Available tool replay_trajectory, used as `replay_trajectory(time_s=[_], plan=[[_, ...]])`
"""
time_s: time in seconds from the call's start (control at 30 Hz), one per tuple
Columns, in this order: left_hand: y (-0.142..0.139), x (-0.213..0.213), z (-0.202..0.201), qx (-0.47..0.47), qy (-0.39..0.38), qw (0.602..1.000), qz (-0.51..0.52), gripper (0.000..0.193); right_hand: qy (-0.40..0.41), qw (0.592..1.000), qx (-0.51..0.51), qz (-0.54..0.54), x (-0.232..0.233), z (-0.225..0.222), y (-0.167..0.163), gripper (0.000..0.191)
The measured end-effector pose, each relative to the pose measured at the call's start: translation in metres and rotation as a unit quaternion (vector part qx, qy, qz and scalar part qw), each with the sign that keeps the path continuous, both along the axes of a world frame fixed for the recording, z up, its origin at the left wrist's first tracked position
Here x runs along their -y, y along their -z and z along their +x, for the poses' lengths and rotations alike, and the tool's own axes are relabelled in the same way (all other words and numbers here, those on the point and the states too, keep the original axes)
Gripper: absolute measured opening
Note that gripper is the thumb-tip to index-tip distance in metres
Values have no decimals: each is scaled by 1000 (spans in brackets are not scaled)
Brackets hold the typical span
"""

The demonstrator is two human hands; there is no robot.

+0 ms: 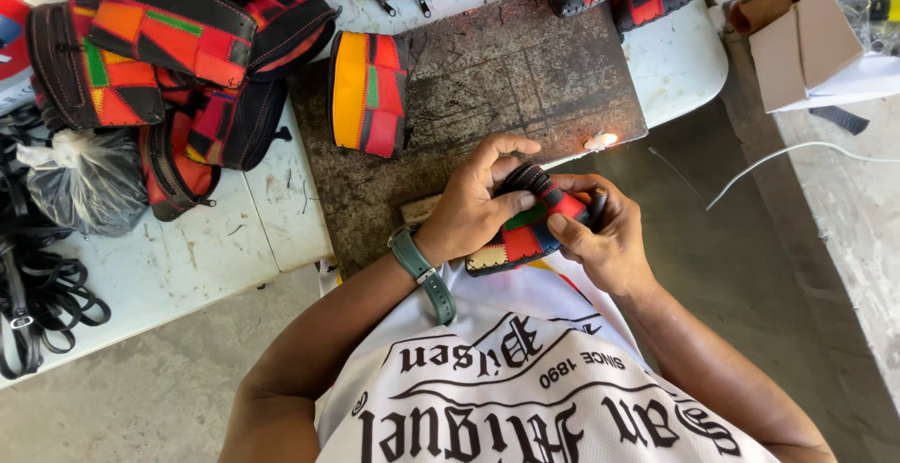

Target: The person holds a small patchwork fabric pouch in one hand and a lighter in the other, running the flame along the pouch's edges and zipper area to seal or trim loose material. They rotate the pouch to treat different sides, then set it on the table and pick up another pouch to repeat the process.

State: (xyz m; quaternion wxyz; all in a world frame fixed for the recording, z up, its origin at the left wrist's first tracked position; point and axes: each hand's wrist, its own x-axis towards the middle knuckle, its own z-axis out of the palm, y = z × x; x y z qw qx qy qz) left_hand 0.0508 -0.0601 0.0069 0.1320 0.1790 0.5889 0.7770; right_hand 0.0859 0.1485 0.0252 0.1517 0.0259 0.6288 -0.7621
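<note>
At the frame's centre, your left hand (473, 208) and right hand (600, 236) are both clamped on a patchwork pouch (525, 229), held above the dark board (487, 97) on the white table (187, 257). A finished pouch (368, 93) stands upper centre.

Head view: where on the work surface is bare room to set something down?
The dark board is bare right of the upright patchwork pouch, above both hands. The white table is open near its front edge. The back-left is crowded with a pile of bags.

Patchwork pouch (525, 229) of matt stitched leather-like panels; scuffed, rough dark board (506, 79); glossy plastic bag (84, 182); smooth cardboard box (797, 46)
</note>
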Motion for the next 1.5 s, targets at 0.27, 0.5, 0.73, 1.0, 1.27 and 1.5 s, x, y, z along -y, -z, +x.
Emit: replay_trajectory(time_s=[0.27,0.5,0.73,1.0,1.27,1.5], plan=[[-29,10,12,-128,-44,984,-114,39,-33,990,-43,-130,2,3,3,44],[-30,10,17,-76,-50,994,-63,31,-35,980,26,-193,-3,3,9,36],[-1,-20,2,295,16,944,149,47,-39,925,214,-311,-24,-1,19,37],[27,-74,-17,355,1,927,117,43,22,932,202,-301,-61,-10,33,33],[35,-103,-18,326,-30,936,127,41,34,948,161,-273,-89,-28,41,26],[32,-110,-25,357,-66,923,129,42,38,940,189,-281,-93,-38,45,26]])
